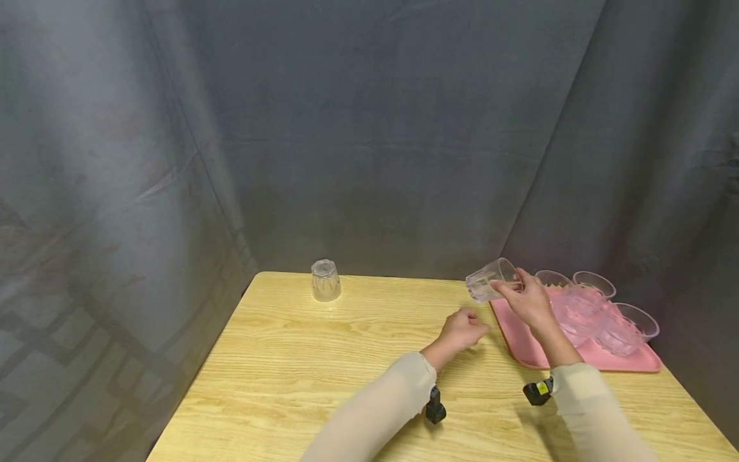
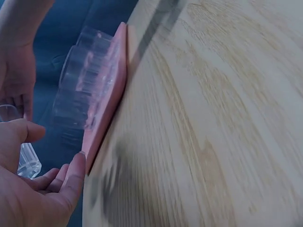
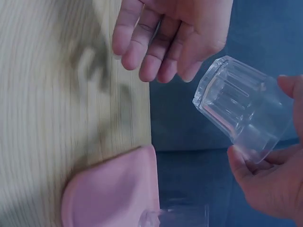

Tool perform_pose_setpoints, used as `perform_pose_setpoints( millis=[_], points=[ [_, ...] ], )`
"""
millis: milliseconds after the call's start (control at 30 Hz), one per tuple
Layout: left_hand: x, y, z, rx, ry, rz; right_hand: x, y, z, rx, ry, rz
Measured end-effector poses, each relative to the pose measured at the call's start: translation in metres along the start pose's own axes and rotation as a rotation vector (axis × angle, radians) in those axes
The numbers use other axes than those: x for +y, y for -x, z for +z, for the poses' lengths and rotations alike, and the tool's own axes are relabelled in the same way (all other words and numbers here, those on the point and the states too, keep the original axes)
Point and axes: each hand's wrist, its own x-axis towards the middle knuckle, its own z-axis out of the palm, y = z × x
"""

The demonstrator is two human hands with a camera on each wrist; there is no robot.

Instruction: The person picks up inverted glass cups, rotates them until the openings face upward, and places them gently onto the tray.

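A clear plastic tumbler is tilted in the air over the tray's left edge, its base pointing left. My right hand grips it near the rim, thumb and fingers on opposite sides, as the right wrist view shows with the tumbler. Close to its base, my left hand hovers above the table with relaxed fingers and nothing in them; the left hand stands apart from the tumbler. Several clear tumblers stand upright on the pink tray at the right.
One clear tumbler stands upside down near the back edge of the wooden table. Grey curtains hang behind the table and on both sides. A small black device is strapped at the left wrist, another at the right.
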Motion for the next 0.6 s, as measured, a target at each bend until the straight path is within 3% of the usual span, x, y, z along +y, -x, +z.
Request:
perform_pose_setpoints(
  millis=[133, 300, 600],
  points=[
    [0.001, -0.004, 0.011, -0.01, -0.067, 0.028, 0.005, -0.005, -0.005, 0.016, 0.039, -0.018],
    [0.001, -0.011, 0.025, 0.024, -0.151, 0.068, 0.01, -0.012, -0.009, 0.02, 0.075, -0.032],
    [0.008, -0.007, 0.037, 0.037, -0.159, 0.027, 0.015, -0.025, -0.009, -0.008, 0.152, -0.032]
  ],
)
